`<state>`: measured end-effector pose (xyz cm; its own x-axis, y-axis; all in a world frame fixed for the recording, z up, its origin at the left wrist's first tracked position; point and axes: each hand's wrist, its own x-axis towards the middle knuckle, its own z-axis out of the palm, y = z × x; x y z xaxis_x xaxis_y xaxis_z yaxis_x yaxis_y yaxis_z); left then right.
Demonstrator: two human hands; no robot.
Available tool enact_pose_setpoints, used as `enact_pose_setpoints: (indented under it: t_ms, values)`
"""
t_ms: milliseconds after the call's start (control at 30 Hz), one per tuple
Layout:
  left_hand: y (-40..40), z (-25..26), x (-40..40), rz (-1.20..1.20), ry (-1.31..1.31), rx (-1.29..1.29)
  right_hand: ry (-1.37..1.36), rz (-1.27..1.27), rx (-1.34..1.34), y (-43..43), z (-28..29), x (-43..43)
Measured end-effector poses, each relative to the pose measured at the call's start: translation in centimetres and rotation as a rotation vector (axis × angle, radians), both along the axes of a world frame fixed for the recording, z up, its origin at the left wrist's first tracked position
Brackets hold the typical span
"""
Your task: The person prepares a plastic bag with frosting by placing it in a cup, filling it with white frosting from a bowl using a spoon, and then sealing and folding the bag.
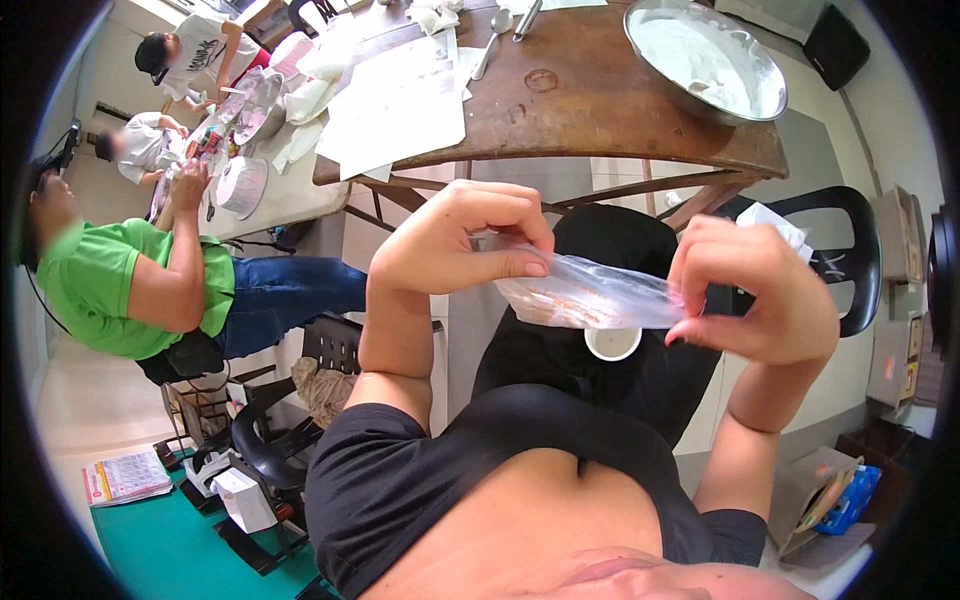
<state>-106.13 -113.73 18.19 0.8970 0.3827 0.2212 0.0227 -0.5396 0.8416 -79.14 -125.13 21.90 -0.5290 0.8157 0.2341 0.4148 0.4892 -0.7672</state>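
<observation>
A clear plastic bag point(592, 296) with orange-brown residue inside is stretched between both hands above my lap. My left hand point(469, 240) pinches its left end between thumb and fingers. At the right end, my right hand point(750, 289) pinches the bag with thumb and fingertips. Below the bag, a small white cup point(614, 344) stands at my black-clad lap, its rim partly covered by the plastic. What the cup holds cannot be told clearly.
Ahead, a wooden table point(570, 112) bears a steel bowl point(705, 64) of white cream, papers point(405, 105) and a spoon point(491, 41). A person in green point(135, 285) stands left, near a pink cake point(241, 186). A black chair point(859, 262) stands right.
</observation>
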Motion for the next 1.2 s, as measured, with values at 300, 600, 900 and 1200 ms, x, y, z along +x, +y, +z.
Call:
enact_pose_setpoints:
  t_ms: [300, 600, 900, 1200]
  values:
    - [3.6, -1.4, 0.2, 0.153, 0.004, -0.177, 0.117, -0.149, -0.134, 4.3, -0.1, 1.3]
    - [7.9, -8.4, 4.2, -0.095, -0.632, -0.866, 0.463, -0.329, 0.023, 7.6, -1.9, 1.8]
    - [7.4, -8.6, 7.4, 0.204, -0.649, -0.836, 0.101, -0.311, 0.042, 6.1, -0.5, 4.1]
    - [5.8, -5.2, 4.9, 0.323, -0.369, -0.541, -0.223, -0.371, 0.007, 4.1, 0.6, 3.3]
